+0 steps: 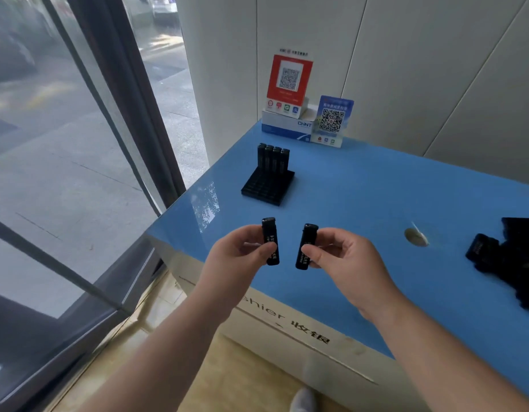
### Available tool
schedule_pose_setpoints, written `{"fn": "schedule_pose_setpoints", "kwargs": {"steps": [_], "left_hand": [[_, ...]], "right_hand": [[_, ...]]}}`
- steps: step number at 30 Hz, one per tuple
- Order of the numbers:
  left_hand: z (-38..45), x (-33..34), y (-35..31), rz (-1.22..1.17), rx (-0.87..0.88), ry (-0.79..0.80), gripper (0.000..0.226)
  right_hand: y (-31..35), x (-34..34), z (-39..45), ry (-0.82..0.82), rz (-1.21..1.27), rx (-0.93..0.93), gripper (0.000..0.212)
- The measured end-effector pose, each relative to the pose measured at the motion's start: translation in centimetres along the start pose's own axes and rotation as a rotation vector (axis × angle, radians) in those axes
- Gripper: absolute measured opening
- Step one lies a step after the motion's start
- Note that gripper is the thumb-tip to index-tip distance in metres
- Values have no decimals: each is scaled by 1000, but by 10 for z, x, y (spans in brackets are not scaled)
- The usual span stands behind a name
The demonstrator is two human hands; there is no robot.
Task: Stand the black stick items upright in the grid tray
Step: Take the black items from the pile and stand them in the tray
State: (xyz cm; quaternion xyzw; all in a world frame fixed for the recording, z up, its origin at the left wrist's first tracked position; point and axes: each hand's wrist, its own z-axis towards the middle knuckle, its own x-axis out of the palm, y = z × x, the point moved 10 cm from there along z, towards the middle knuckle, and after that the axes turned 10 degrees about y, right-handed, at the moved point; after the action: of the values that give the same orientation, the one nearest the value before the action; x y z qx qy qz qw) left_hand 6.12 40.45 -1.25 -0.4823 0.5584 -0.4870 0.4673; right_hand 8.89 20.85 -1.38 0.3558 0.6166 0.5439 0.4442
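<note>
Black sticks, one pinched upright in each hand: left hand (242, 251), right hand (337, 254); grid tray (267, 190) lies ahead toward counter's far-left corner, left hand nearer.

Between the near edge of the desk (361, 185) and the grid tray (267, 188) the blue top lies bare. Four sticks (273, 160) stand along the tray's far row, its nearer cells open from above. A black pile (507, 257) crowds the right edge, and two signs (290, 84) stand at the back.
</note>
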Motion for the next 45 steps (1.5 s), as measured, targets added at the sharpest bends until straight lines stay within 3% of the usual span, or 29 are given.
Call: {"fn": "schedule_pose_setpoints", "kwargs": {"steps": [16, 22, 28, 33, 40, 45], "left_hand": [[146, -81, -3, 111, -57, 62, 19], [210, -99, 3, 81, -35, 139, 17], [272, -103, 6, 176, 12, 277, 19], [300, -103, 1, 411, 147, 321, 26], [313, -98, 4, 518, 274, 311, 34], [321, -95, 17, 566, 277, 322, 16]], "right_hand": [[10, 12, 161, -51, 6, 3, 18], [1, 7, 192, -163, -21, 42, 21], [-5, -2, 204, -382, -52, 96, 26], [-13, 0, 209, -519, -26, 146, 19], [-11, 2, 210, -599, -46, 162, 17], [-12, 2, 212, -610, -83, 163, 23]]}}
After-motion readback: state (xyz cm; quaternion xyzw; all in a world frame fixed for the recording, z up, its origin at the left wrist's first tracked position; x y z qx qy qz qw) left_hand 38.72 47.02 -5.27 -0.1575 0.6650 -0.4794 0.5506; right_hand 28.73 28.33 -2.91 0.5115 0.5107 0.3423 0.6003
